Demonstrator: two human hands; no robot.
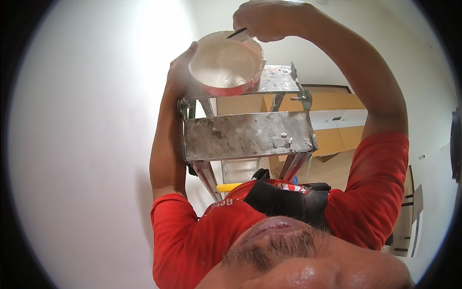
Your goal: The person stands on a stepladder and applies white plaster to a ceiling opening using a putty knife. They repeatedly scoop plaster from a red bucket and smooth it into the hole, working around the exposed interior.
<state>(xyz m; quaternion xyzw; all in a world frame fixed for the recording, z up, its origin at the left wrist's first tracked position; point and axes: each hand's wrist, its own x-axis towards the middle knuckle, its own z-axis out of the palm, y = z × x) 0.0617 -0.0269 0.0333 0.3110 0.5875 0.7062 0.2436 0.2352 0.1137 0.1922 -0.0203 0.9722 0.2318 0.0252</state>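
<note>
With our left hand (181, 68) we hold the tub (228, 90) by its left side at the ladder's (248, 136) top, our right hand (270, 21) closed around a tool (237, 33) above the tub's rim.

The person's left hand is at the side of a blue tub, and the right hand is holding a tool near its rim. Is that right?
Not quite: the tub isn't blue. The head view shows that its outside is red. The left hand is at its side, and the right hand holds a tool near its rim.
</note>
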